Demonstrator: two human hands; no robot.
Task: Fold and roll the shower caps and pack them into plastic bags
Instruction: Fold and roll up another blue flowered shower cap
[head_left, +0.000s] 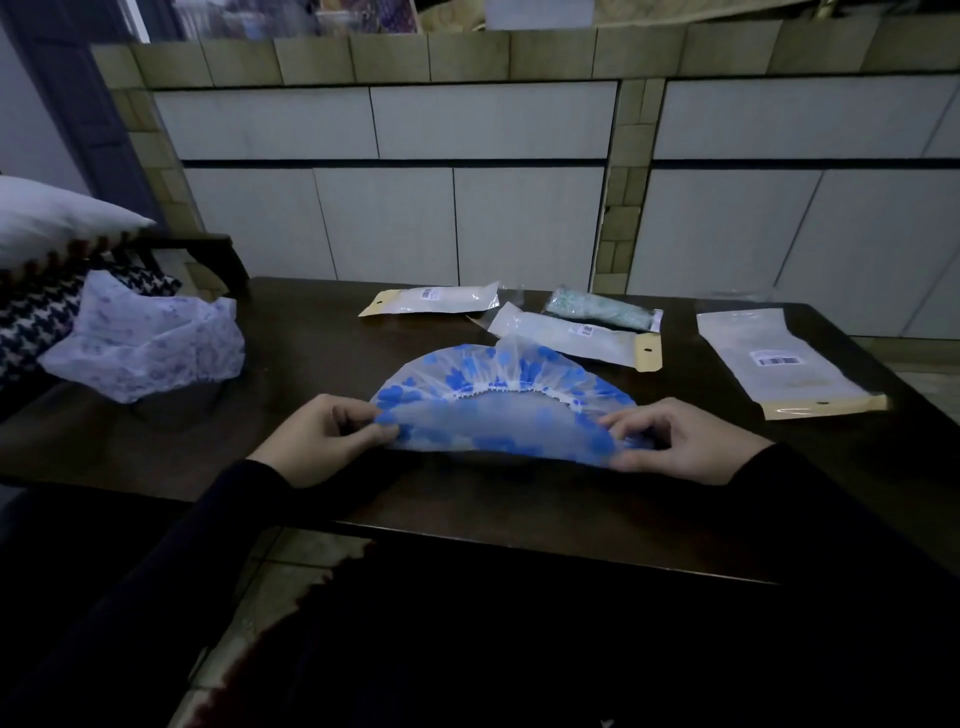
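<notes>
Low over the table (519, 519), left hand (322, 439) and right hand (680, 441) each pinching the folded shower cap (498, 415).

So we've got a dark wooden tabletop (519, 509) here, pretty dim lighting. Lying flat on it near the front edge is a clear shower cap with blue spots (498, 415), folded into a half-circle, and we're pinching its two lower corners. Toward the back there's a packed plastic bag (431, 300) with a tan header strip, then a second packed bag (576, 338) just to its right, and a greenish rolled packet (602, 309) right behind that one. Off on the right side, well apart from those, a larger flat bag (784, 364) lies at an angle. At the left edge sits a crumpled white patterned bag (150, 348).
</notes>
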